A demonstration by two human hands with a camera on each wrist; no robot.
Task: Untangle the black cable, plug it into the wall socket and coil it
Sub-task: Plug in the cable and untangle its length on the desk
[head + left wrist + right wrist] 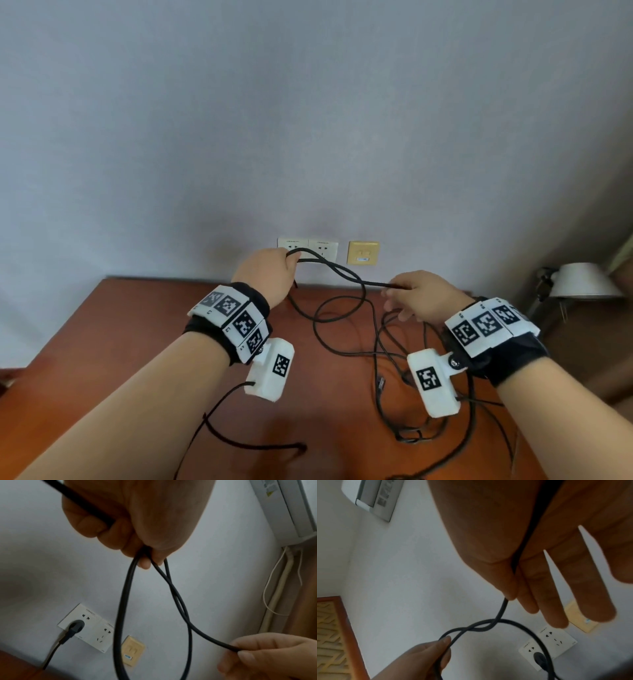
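The black cable (376, 283) runs between both hands above the brown table (137, 325), and the rest lies in loose loops on the table. My left hand (270, 274) grips a hanging loop of it in a fist just in front of the white double wall socket (322, 246). My right hand (421, 298) pinches one strand between thumb and forefinger, with the other fingers (556, 601) straight. The two strands cross once between the hands. The cable's plug (76, 626) sits in the left outlet of the socket (96, 635).
A yellow wall plate (363, 253) is mounted right of the socket. A white lamp shade (582, 281) stands beyond the table's right end. An air conditioner (291, 507) hangs high on the wall. Thin black wires trail from both wrist cameras over the table.
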